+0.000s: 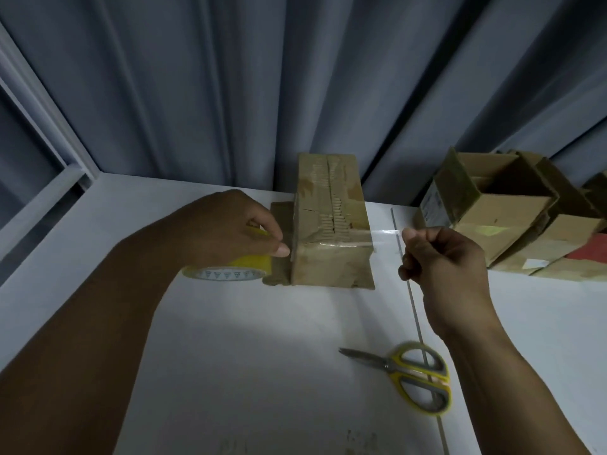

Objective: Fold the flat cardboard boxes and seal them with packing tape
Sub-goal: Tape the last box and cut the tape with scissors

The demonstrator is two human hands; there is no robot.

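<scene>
A folded brown cardboard box [331, 221] stands on the white table [249, 339], its top seam torn and rough. My left hand [230, 228] grips a yellow roll of packing tape [230, 269] against the box's left side, thumb pressed at the box edge. A clear strip of tape [381, 236] stretches across the box's front top edge to the right. My right hand [440, 254] pinches the free end of that strip, just right of the box.
Yellow-handled scissors [410, 372] lie on the table near my right forearm. Several open and flattened cardboard boxes [505, 208] are piled at the right rear. Grey curtains [230, 87] hang behind the table, and a window frame [49, 142] runs along the left.
</scene>
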